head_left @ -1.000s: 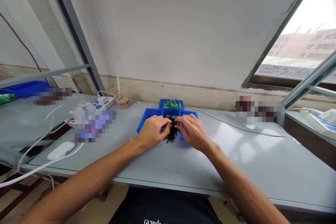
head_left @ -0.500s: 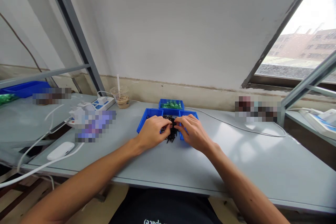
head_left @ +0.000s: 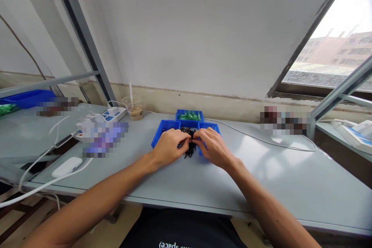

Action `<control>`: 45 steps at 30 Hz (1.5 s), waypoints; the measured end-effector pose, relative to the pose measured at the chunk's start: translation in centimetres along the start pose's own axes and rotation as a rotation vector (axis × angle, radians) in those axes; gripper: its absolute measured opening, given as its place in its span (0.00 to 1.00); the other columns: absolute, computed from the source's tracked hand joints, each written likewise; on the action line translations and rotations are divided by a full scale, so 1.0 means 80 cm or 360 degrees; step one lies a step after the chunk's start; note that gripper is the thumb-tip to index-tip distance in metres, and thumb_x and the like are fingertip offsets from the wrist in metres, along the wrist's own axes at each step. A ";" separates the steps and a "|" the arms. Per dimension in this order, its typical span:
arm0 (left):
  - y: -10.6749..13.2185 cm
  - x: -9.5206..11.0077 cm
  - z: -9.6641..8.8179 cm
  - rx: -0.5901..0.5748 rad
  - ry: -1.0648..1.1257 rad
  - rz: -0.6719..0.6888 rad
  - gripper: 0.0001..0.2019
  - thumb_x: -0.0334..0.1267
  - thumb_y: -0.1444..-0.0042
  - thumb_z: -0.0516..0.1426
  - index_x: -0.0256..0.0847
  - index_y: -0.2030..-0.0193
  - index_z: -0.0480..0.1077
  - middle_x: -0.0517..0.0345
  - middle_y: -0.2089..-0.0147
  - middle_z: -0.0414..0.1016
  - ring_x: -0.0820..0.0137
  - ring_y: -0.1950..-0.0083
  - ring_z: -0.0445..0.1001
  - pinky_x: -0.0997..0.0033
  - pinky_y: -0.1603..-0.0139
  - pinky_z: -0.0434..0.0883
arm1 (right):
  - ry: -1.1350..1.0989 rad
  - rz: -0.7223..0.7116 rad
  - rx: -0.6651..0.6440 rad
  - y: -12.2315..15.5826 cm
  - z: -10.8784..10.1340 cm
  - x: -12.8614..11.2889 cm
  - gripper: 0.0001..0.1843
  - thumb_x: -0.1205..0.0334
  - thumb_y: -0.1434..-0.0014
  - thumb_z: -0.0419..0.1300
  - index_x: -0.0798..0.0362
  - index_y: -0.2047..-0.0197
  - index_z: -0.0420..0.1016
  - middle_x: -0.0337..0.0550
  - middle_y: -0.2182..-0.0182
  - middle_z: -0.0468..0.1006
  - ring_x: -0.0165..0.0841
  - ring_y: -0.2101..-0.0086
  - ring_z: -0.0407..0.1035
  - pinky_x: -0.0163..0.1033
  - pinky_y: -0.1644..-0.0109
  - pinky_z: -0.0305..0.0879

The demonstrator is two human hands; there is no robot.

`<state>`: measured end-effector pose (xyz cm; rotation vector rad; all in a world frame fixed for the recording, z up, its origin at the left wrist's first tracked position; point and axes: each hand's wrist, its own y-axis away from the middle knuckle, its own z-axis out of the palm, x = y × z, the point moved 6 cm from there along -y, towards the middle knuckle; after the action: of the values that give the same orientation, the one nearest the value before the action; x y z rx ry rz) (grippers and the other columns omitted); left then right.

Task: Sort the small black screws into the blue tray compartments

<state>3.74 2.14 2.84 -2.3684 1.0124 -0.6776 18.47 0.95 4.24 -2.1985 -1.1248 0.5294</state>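
Note:
My left hand (head_left: 172, 142) and my right hand (head_left: 214, 145) meet over a pile of small black parts (head_left: 190, 150). Thumb and fingers of each hand are pinched together around a small black piece (head_left: 192, 134), whose exact kind is too small to make out. Behind my left hand is a blue bin (head_left: 158, 133), partly covered by that hand. Another blue bin (head_left: 216, 127) sits under and behind my right hand. Farther back stands a blue tray (head_left: 188, 112) with green pieces (head_left: 190, 116) in it.
On the grey table (head_left: 180, 182) a plastic cup with a straw (head_left: 136, 110) stands at the back left. Left of it lie a power strip (head_left: 114, 114), cables and a white rounded case (head_left: 67, 167). A thin white cable (head_left: 261, 141) runs across the right side.
Fingertips of both hands have shifted very slightly around the small black piece. The arms, bins and other things stay where they were.

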 end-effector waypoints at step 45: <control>0.001 -0.006 0.003 -0.0038 -0.0017 -0.0038 0.11 0.37 0.31 0.52 0.42 0.55 0.77 0.56 0.60 0.83 0.66 0.61 0.79 0.63 0.57 0.68 | 0.0013 0.0015 -0.0009 0.001 0.005 0.001 0.12 0.62 0.24 0.49 0.52 0.59 0.71 0.42 0.67 0.78 0.31 0.69 0.67 0.38 0.61 0.57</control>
<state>3.53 2.52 2.43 -2.4054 0.9947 -0.6645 18.31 1.11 3.86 -2.2096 -1.1135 0.5216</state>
